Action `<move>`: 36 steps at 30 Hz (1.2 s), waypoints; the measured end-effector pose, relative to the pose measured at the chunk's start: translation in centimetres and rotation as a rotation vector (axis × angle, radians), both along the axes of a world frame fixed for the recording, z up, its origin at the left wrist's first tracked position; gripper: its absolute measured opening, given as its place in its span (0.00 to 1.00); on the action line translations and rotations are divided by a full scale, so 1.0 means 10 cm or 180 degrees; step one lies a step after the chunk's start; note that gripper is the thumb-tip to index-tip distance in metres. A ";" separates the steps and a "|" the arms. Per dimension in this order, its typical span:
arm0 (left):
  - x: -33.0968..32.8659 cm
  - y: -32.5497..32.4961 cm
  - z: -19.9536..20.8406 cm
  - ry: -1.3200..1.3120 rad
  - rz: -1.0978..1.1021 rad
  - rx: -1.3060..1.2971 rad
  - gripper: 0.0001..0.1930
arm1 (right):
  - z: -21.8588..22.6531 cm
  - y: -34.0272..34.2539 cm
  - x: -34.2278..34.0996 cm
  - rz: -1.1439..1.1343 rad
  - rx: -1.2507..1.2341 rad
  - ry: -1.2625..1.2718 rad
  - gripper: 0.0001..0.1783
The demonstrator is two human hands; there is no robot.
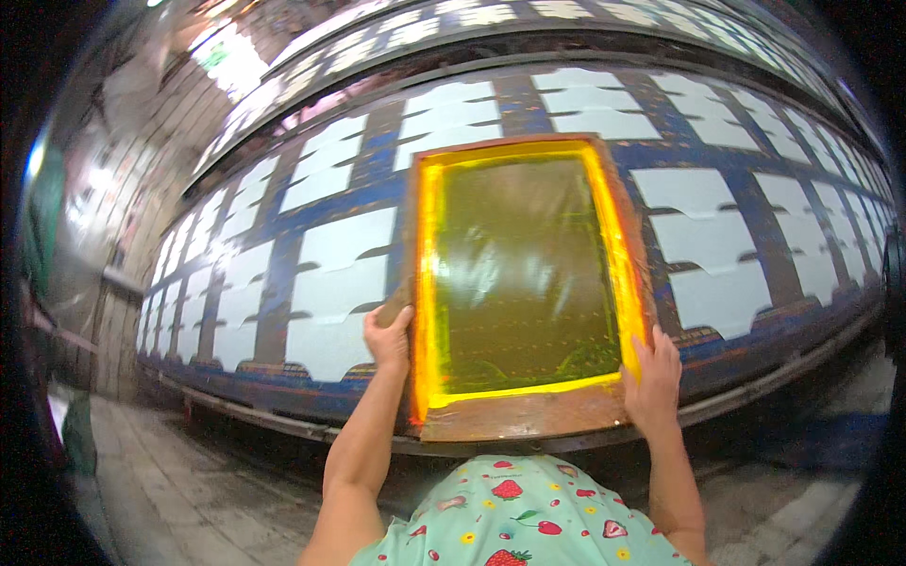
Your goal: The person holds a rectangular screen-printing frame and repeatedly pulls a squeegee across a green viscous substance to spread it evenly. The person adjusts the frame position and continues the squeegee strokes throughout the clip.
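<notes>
**Both your hands are closed on a yellow-bordered framed screen at the table's near edge**

Closest to you is your pale green garment (510, 519), printed with strawberries, cherries and small yellow flowers. Stone-coloured floor (222, 476) shows below the table on your left.

Your bare forearms reach forward to either side of the framed screen (524, 274). Your left hand (384, 341) is clamped on its left side, low down, with the fingers curled. Your right hand (653, 385) grips the lower right corner area, thumb over the yellow border and fingers along the outer side. The screen's brown wooden bottom bar faces you, and its middle is a translucent, shiny olive sheet. It sits over the near part of the long table (679, 154); you cannot tell from here whether it rests flat or is held just above.

Around and beyond it, white panels (708, 236) with notched edges lie in rows on the blue and brown tabletop. Farther off runs a second table (528, 42), also bearing pale panels. At the far left stands a pale wall (142, 179).
</notes>
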State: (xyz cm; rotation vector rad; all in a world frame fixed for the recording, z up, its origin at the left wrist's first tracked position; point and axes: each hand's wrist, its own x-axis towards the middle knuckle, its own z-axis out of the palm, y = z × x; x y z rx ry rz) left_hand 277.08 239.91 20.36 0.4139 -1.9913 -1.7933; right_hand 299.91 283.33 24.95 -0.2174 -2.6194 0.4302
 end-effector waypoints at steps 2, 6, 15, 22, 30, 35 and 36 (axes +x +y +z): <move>-0.01 0.00 -0.04 -0.0011 0.0045 0.0029 0.25 | 0.19 -0.28 0.21 0.1050 -0.0348 -0.0275 0.30; -0.03 -0.02 -0.09 -0.0149 0.0159 -0.0416 0.23 | 0.31 -0.78 0.24 0.2402 -0.0181 -0.0633 0.24; 0.05 0.00 -0.03 -0.0329 0.0125 -0.0759 0.27 | 0.47 -1.34 -0.12 0.2013 0.0292 -0.0910 0.25; 0.05 0.01 -0.03 -0.0435 0.0147 -0.0906 0.28 | 0.64 -1.37 -0.19 0.1806 0.0435 -0.1638 0.25; 0.09 0.01 -0.04 -0.0074 0.0092 -0.0829 0.24 | 0.34 -1.60 0.16 0.1627 0.0237 -0.0778 0.30; 0.09 -0.01 -0.04 -0.0150 0.0009 -0.0520 0.23 | 0.21 -1.63 -0.15 0.1580 0.0546 -0.0361 0.28; 0.09 -0.02 -0.05 -0.0148 0.0013 -0.0555 0.22 | 0.19 -1.62 -0.30 0.1574 0.0503 -0.0298 0.28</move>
